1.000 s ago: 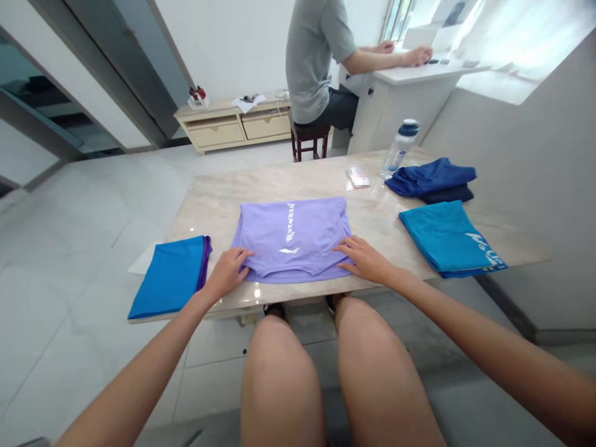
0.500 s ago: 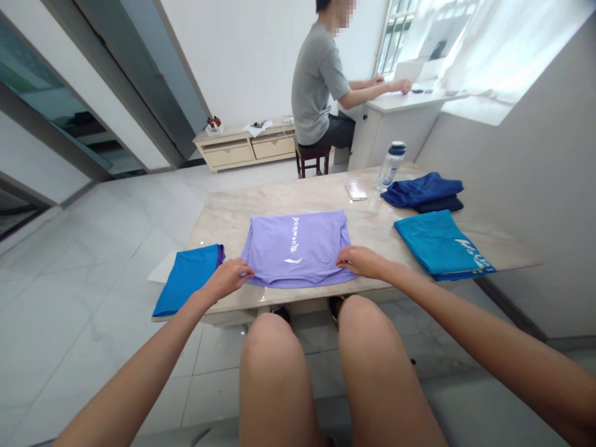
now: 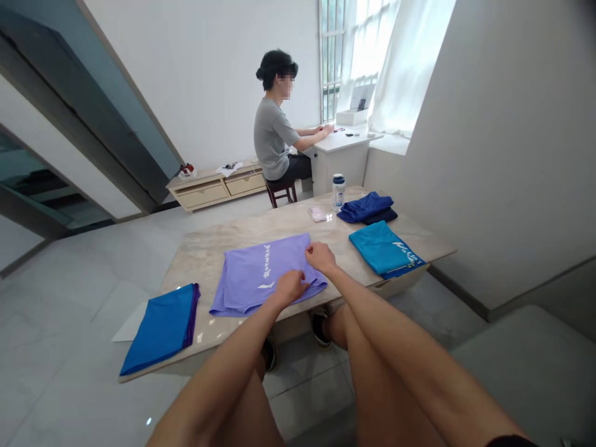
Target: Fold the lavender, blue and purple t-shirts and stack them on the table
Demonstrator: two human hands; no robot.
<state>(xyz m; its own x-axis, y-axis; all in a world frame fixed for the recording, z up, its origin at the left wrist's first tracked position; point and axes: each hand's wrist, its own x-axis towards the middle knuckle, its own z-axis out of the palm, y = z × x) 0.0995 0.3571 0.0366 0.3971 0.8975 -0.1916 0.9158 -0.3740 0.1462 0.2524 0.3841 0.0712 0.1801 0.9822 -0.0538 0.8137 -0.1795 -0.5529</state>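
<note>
A lavender T-shirt [image 3: 246, 270] with white lettering and a white logo lies folded on the marble-patterned table [image 3: 200, 248]. Over its near right part is my left hand [image 3: 289, 288], fingers bent and thumb a little apart, touching the cloth. At the shirt's right edge, farther back, my right hand [image 3: 321, 257] is closed in a pinch on the fabric. The hand partly hides that edge. To the left, a folded blue garment [image 3: 161, 326] with a purple edge rests at the table's corner.
On the right lie a folded turquoise garment [image 3: 375, 245] with white print and a dark blue bundle [image 3: 365, 208]. A water bottle [image 3: 338, 194] stands behind them. Beyond the table a person [image 3: 274, 136] in a grey shirt sits at a white desk [image 3: 344, 144]. A low cabinet [image 3: 200, 195] is by the wall.
My left hand has left the shirt's near left corner and crossed to its right part. My right hand has moved farther back along the right edge. The view has turned right.
</note>
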